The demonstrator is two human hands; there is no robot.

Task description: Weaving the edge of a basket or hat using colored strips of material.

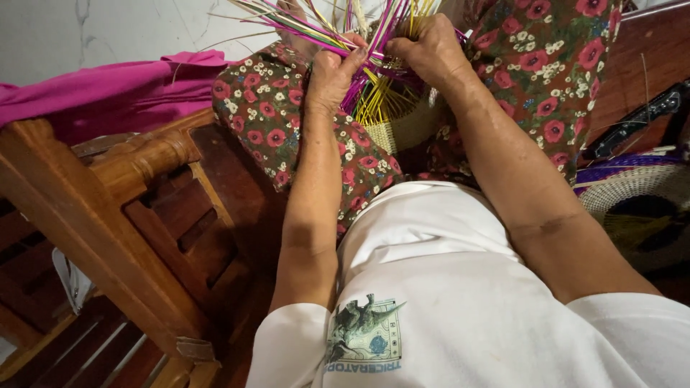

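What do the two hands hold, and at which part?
Both the left hand and right hand grip loose purple and yellow strips above the half-woven straw basket.

Strand tips past the top edge, basket base (half woven) behind both wrists

Hands: you have two at work, the left hand and the right hand.
Unfinished woven basket: one, between your knees.
Loose strips: yellow, purple and pink, too many and too tangled for you to count.
Finished woven pieces: one, at your right.
Wooden chairs: one.
Pink cloths: one.
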